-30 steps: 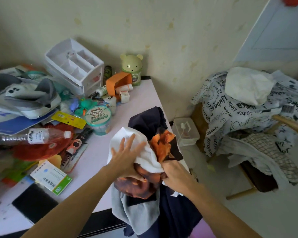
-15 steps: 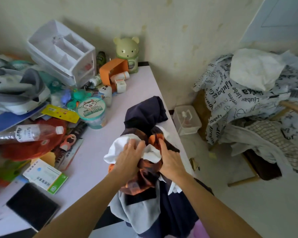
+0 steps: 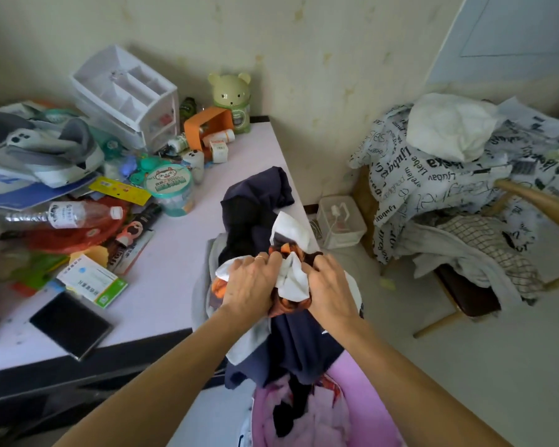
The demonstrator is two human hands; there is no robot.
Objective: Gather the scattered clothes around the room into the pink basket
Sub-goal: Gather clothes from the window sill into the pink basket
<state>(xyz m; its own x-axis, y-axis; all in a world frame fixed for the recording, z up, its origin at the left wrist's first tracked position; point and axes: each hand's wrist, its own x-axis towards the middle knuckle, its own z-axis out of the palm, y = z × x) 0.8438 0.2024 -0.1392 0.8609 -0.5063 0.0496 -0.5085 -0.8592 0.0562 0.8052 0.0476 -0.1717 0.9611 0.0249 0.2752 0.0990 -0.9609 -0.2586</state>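
At the near corner of the desk (image 3: 181,240), both forearms reach forward side by side, wrists bent down. The left hand (image 3: 250,285) and the right hand (image 3: 331,287) have their fingers curled tight into a bundle of clothes (image 3: 289,279), white and orange cloth bunched between them over dark navy fabric that hangs off the desk edge. Directly below, the pink basket (image 3: 365,391) already holds pink cloth. To the right, a chair (image 3: 536,201) is heaped with a printed sheet (image 3: 404,175) reading "Liebe" and "Ljubav".
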